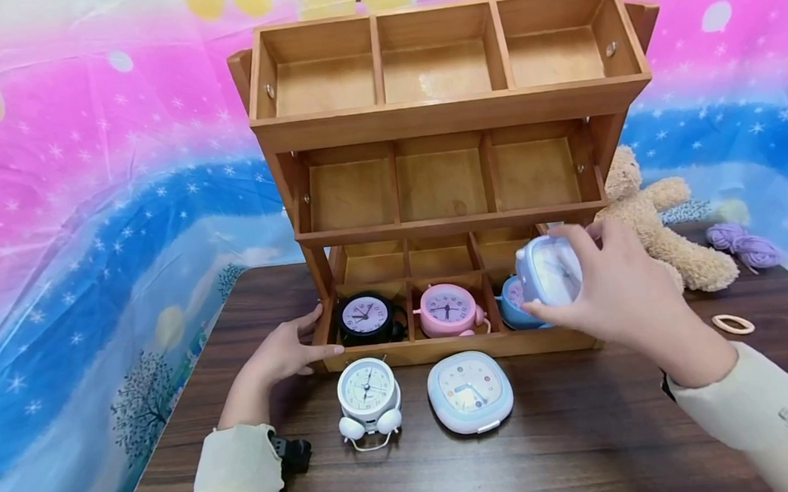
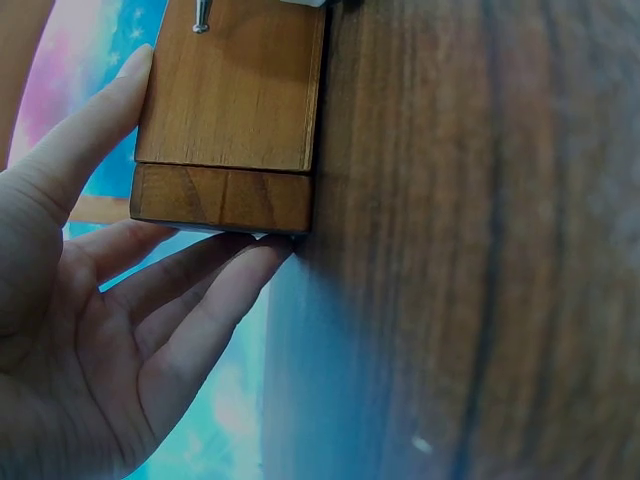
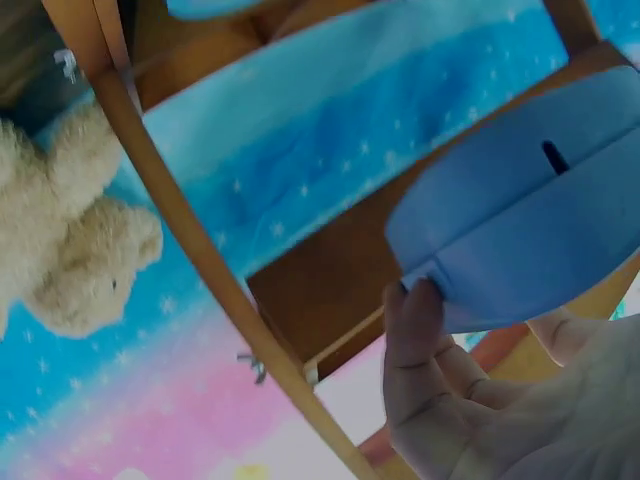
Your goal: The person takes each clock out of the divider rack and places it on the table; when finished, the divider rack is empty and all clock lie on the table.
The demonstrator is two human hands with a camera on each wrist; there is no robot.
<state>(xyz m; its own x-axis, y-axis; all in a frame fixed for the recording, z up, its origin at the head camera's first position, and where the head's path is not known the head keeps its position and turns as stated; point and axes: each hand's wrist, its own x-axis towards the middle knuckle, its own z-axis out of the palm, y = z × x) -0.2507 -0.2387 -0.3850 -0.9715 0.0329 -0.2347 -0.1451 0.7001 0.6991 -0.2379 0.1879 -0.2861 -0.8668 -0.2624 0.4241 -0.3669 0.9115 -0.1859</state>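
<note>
My right hand [image 1: 616, 285] holds a pale blue clock [image 1: 550, 270] in the air, thumb and fingers at its edges. In the right wrist view that clock's smooth blue casing fills the right side. My left hand [image 1: 280, 354] grips the left end of the bottom tray [image 1: 454, 349] of a wooden tiered rack [image 1: 453, 111], thumb and fingers on opposite sides. In that tray's front compartments sit a black clock [image 1: 364, 315], a pink clock [image 1: 448, 310] and a blue clock [image 1: 511, 306], partly hidden by my right hand.
A white twin-bell alarm clock [image 1: 367, 389] and a rounded white-and-blue clock [image 1: 471, 392] lie before the rack on the dark wooden table [image 1: 568, 438]. Right of the rack are a teddy bear [image 1: 664, 237], purple yarn [image 1: 742, 246] and a wooden ring [image 1: 734, 324].
</note>
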